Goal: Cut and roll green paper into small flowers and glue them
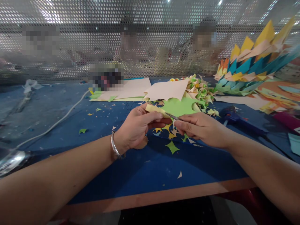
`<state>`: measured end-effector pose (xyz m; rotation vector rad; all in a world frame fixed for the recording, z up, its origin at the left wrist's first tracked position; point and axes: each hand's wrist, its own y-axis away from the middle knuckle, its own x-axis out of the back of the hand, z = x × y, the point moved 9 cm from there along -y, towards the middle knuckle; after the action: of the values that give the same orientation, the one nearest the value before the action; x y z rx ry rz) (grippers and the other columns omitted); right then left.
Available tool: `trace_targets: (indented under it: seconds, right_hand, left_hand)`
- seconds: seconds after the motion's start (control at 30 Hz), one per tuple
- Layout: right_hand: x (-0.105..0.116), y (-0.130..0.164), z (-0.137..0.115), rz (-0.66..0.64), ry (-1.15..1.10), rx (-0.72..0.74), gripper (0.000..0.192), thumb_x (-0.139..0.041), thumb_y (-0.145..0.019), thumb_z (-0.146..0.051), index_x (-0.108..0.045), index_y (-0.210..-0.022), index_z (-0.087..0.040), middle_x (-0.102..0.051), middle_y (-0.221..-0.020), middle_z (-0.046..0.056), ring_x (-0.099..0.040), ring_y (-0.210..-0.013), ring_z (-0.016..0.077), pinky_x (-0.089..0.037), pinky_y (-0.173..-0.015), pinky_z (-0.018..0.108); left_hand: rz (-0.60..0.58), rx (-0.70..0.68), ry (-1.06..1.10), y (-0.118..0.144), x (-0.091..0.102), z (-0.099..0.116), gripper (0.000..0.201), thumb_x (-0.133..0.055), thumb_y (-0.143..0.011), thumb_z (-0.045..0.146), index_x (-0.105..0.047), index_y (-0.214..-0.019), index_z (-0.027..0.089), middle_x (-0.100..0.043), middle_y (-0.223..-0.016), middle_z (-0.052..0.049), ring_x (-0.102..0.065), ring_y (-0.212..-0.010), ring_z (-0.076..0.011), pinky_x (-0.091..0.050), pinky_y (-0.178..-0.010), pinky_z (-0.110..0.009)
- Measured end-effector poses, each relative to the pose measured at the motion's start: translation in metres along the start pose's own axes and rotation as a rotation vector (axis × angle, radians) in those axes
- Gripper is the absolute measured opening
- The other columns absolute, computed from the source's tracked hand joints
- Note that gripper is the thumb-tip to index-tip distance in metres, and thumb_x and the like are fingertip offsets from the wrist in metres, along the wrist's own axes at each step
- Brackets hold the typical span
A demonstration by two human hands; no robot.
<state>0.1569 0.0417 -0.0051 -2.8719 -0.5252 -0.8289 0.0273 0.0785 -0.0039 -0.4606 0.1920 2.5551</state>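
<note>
**Yellow paper (153, 108) pinched in the left hand (138, 125), scissors (172, 116) at its right end**

At the far left of the blue table (140, 175), a white cable (67, 114) curves across the surface. To the right of it lies a small green scrap (82, 131), and beyond that, pale sheets (133, 90) lie near the perforated screen (154, 40).

The left hand, with a silver bracelet (114, 145) at its wrist, grips the yellow paper between thumb and fingers, holding it above the table near the middle of the view. Behind and to the right is a green sheet (180, 106) with curved bites out of its edge; small offcuts (172, 147) lie scattered below the hands.

The right hand (201, 128) is closed around the scissors' handles, the blades pointing left at the paper. Whether the blades are parted cannot be told. Farther right, a blue glue gun (243, 122) lies on the table, with layered pointed paper (253, 62) standing behind it.

The step in hand looks to be trimming the yellow paper. The next move seems to call for a steady left pinch, fingertips clear of the blades, and small, controlled snips.
</note>
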Motion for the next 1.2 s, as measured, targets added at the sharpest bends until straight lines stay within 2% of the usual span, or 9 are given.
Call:
trace_targets:
  seconds: [0.23,0.4,0.7,0.9,1.2]
  right_hand:
    - [0.0013,0.0009,-0.0037,0.006,0.034,0.007,0.052,-0.050,-0.095,-0.063,-0.058,-0.069,-0.019,-0.032,-0.053,-0.007,-0.027,-0.045,0.0075,-0.020,-0.045,0.025]
    - [0.0014,0.0018,-0.0038,-0.002,0.039,0.013,0.051,-0.050,-0.095,-0.061,-0.057,-0.069,-0.019,-0.031,-0.052,-0.007,-0.027,-0.044,0.0073,-0.021,-0.045,0.025]
    - [0.0008,0.0013,-0.0046,-0.014,0.061,0.017,0.050,-0.050,-0.096,-0.061,-0.057,-0.067,-0.019,-0.033,-0.051,-0.007,-0.029,-0.044,0.0075,-0.021,-0.046,0.026]
    - [-0.0008,0.0017,-0.0063,-0.035,0.065,0.020,0.047,-0.054,-0.095,-0.058,-0.056,-0.068,-0.020,-0.032,-0.052,-0.007,-0.029,-0.044,0.0073,-0.022,-0.045,0.025]
    - [-0.0013,0.0021,-0.0089,-0.043,0.119,0.027,0.050,-0.051,-0.095,-0.060,-0.055,-0.067,-0.019,-0.033,-0.051,-0.008,-0.030,-0.043,0.0067,-0.024,-0.045,0.024]
  left_hand:
    - [0.003,0.022,0.001,0.0016,-0.0004,-0.0029,0.002,-0.072,-0.074,0.011,-0.071,-0.074,0.014,-0.077,-0.074,-0.003,-0.073,-0.070,-0.0138,-0.055,-0.069,-0.023]
    - [-0.009,0.024,-0.030,0.0016,-0.0010,-0.0043,0.007,-0.074,-0.073,0.012,-0.072,-0.079,0.014,-0.078,-0.080,-0.004,-0.072,-0.070,-0.0139,-0.055,-0.069,-0.025]
    - [-0.024,0.017,-0.059,0.0017,-0.0032,-0.0043,0.005,-0.073,-0.073,0.012,-0.070,-0.076,0.014,-0.076,-0.076,-0.003,-0.071,-0.068,-0.0129,-0.055,-0.068,-0.024]
    - [-0.042,0.025,-0.005,0.0029,-0.0059,-0.0060,0.009,-0.072,-0.074,0.008,-0.066,-0.073,0.015,-0.076,-0.073,-0.001,-0.070,-0.063,-0.0109,-0.056,-0.064,-0.022]
    - [-0.085,0.067,0.016,0.0020,-0.0081,-0.0095,0.008,-0.075,-0.074,0.009,-0.069,-0.073,0.014,-0.076,-0.071,0.000,-0.070,-0.064,-0.0111,-0.056,-0.066,-0.022]
